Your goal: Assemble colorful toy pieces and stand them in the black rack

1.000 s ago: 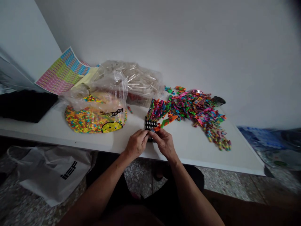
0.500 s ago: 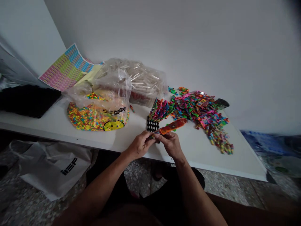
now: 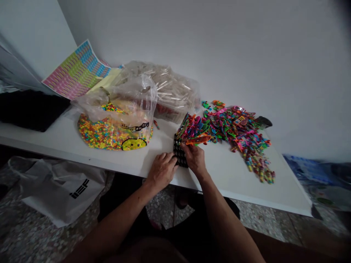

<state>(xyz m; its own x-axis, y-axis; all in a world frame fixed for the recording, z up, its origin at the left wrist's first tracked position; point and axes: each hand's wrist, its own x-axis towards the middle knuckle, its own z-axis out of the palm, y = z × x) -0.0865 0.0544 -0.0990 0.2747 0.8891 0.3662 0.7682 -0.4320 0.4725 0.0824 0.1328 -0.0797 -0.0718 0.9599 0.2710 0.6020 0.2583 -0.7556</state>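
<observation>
A black rack with rows of holes (image 3: 180, 157) stands near the table's front edge. Colourful flat plastic pieces (image 3: 195, 126) stick up from its far rows. My left hand (image 3: 162, 168) has its bent fingers on the rack's left side, gripping its edge. My right hand (image 3: 195, 157) pinches the lower end of an orange flat-topped piece (image 3: 197, 140) over the rack's right side. That piece leans to the right, and its lower end is hidden by my fingers.
A clear bag of multicoloured candies (image 3: 101, 135) sits to the left, with a bag of clear tubes (image 3: 172, 86) behind it. A heap of bright plastic pieces (image 3: 233, 124) spreads to the right. A printed sheet (image 3: 79, 71) leans at the back left. A white bag (image 3: 63, 193) hangs below the table edge.
My hands have come apart. The right hand has carried the orange piece forward to the rack's holes, while the left has let go of the piece and moved to the rack's side.
</observation>
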